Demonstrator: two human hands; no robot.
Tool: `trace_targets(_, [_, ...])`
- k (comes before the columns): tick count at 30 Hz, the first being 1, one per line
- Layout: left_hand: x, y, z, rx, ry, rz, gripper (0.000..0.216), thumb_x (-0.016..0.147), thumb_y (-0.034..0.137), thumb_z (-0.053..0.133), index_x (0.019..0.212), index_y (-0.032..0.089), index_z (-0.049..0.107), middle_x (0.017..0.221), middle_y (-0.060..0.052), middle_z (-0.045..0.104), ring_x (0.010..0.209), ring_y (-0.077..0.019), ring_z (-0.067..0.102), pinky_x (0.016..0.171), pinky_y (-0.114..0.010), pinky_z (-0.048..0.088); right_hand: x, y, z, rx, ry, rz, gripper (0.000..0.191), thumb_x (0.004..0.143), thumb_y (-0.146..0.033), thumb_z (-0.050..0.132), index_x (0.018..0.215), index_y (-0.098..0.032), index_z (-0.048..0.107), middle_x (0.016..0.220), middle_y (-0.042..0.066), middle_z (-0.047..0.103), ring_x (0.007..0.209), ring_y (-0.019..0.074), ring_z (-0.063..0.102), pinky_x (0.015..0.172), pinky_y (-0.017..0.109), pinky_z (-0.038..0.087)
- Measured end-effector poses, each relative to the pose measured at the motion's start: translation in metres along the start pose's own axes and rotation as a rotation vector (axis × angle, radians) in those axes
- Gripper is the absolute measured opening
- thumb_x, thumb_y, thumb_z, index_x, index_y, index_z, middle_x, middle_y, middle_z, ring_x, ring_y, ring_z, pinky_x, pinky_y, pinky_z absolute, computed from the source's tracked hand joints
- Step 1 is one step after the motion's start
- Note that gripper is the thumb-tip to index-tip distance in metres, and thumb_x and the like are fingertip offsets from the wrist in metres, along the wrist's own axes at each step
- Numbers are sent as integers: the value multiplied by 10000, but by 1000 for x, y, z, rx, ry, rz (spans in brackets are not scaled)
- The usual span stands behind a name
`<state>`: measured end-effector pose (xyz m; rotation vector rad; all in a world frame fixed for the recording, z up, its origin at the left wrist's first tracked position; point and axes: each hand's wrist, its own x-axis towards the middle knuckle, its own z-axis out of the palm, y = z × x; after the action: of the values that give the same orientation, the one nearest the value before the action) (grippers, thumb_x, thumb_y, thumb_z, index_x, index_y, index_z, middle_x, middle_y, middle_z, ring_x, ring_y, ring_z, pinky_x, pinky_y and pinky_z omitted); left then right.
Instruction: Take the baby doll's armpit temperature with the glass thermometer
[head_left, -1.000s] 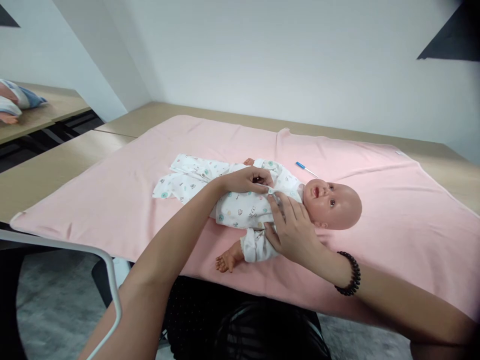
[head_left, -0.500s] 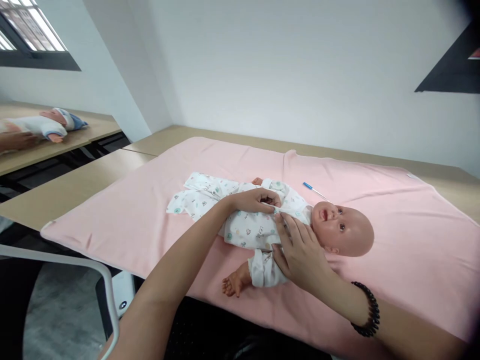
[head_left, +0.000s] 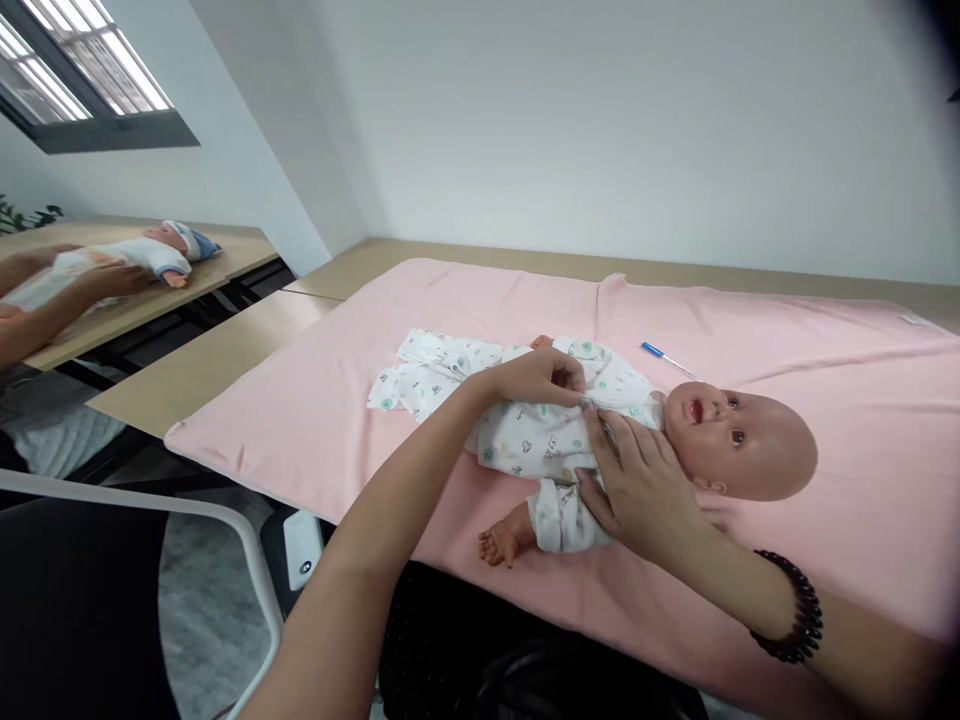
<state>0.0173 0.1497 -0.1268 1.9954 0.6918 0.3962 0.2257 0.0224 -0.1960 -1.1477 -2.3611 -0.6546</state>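
A bald baby doll (head_left: pixel 739 445) lies on its back on a pink blanket (head_left: pixel 300 400), head to the right. It wears a white printed baby shirt (head_left: pixel 525 435) and matching trousers (head_left: pixel 431 365). My left hand (head_left: pixel 536 378) is over the doll's chest, thumb and fingers closed in a pinch on the shirt's front. My right hand (head_left: pixel 649 490), wearing a black beaded bracelet (head_left: pixel 799 605), rests on the chest near the neck with fingers stretched out. Its fingertips are close to the left hand's pinch. The shirt's fastening is too small to make out.
Behind the doll's shoulder lies a thin blue-and-white stick (head_left: pixel 660 353), maybe a pen. At the far left, another person's hands (head_left: pixel 112 285) touch a second doll (head_left: pixel 161 255) on another table. A chair frame (head_left: pixel 240 525) and a white phone-like device (head_left: pixel 302 550) are below the table edge.
The view has swung left, so everything appears further right. My left fingertips have come together on the shirt front near my right fingers. The doll stays lying in place.
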Motion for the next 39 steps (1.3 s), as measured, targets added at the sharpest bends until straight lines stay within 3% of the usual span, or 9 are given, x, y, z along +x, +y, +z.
trace_targets(6, [-3,6,3,158,67,70,262,803,252,627,595,166,494,566,61,462,555,-70,368,670,-301,375,1,2,2,12,5,33,709,991,-379,519,1540,46,375,1339,255,580,1157,359,547,972,493,473])
trace_targets(11, [-10,8,-8,201,44,58,407,854,386,651,563,169,468,526,70,406,537,-69,353,737,-325,393,0,3,5,59,34,23,660,996,-379,506,1518,17,422,1362,245,577,1191,361,538,998,505,458])
trace_targets(16, [-17,9,-19,185,-2,23,421,898,385,599,573,182,426,558,48,336,535,-82,300,567,-296,277,1,2,3,15,29,22,658,985,-381,527,1502,19,452,1320,252,591,1129,366,562,954,500,475])
trace_targets(20, [-21,6,-27,162,-17,9,435,939,362,554,582,187,378,571,53,239,539,-86,225,558,-289,245,2,1,2,1,18,28,690,980,-393,534,1525,17,428,1299,249,597,1100,362,575,932,492,488])
trace_targets(25, [-23,-8,-35,93,-92,-7,355,970,417,546,715,170,566,635,30,395,596,-97,357,577,-254,318,4,2,-5,22,26,33,669,972,-385,564,1513,-7,460,1342,248,578,1148,377,564,980,524,477])
trace_targets(28, [-23,-15,-38,42,-189,26,247,975,395,560,966,188,695,842,-20,619,771,-128,548,695,-245,439,12,-1,-13,53,55,-61,615,976,-292,556,1516,-17,454,1473,235,515,1292,381,501,1077,552,421])
trace_targets(30, [-23,-18,-40,24,-223,40,260,986,380,557,1107,205,706,990,-51,684,885,-153,611,783,-269,483,21,-5,-16,95,44,-148,593,992,-248,514,1525,-3,429,1544,207,467,1367,358,455,1129,540,388])
trace_targets(35, [-27,-18,-42,-44,-259,34,237,970,333,609,1113,198,741,1083,-85,725,977,-181,655,866,-311,519,35,-13,-5,194,22,-240,553,1023,-286,455,1491,9,475,1507,192,524,1358,322,482,1108,502,430])
trace_targets(39, [-29,-17,-41,-81,-260,-29,237,930,335,671,1091,193,771,994,-77,736,821,-139,630,726,-259,508,34,-14,4,217,45,-262,507,1009,-246,472,1443,10,532,1437,194,589,1286,326,539,1051,511,470])
